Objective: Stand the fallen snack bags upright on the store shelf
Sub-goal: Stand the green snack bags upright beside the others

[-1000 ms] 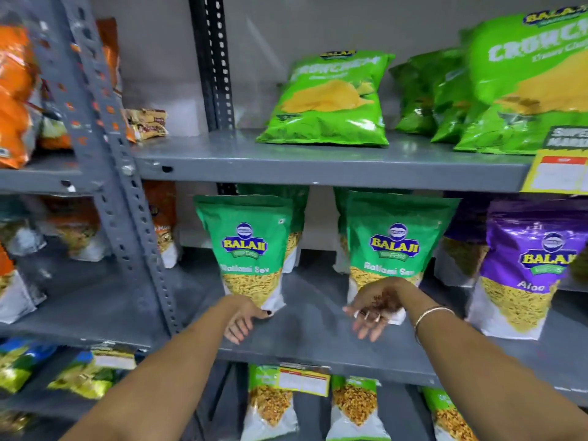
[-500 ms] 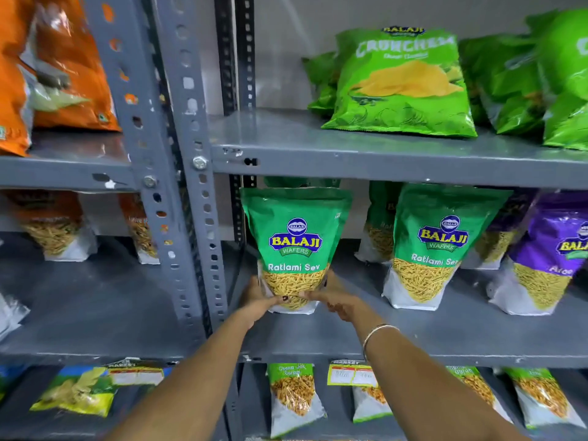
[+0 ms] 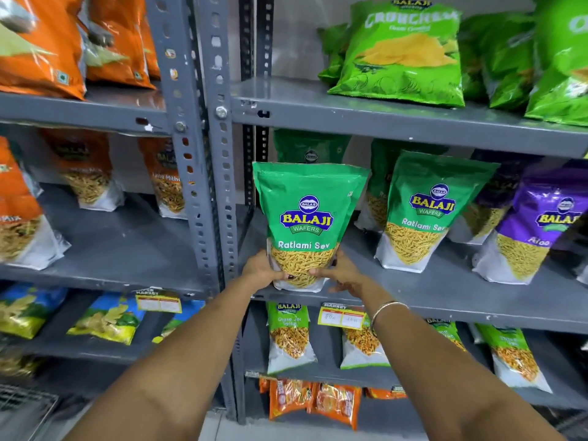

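At frame centre, the left hand (image 3: 259, 268) and right hand (image 3: 342, 273) grip the Ratlami Sev bag (image 3: 307, 224); best flatten its base squarely on the shelf (image 3: 445, 291).

We face grey metal shelving built around a perforated upright post (image 3: 219, 160), our landmark. Right of the post, a grey shelf board (image 3: 413, 119) runs across at bolt height, and a pale plain wall (image 3: 292, 46) shows behind it. Left of the post, a second slotted upright (image 3: 173, 90) stands just beside it, carrying another bay of grey boards (image 3: 121, 246). Below the post's foot we see a strip of light floor (image 3: 286, 432). Lighting is even and bright, with soft glare on the boards.
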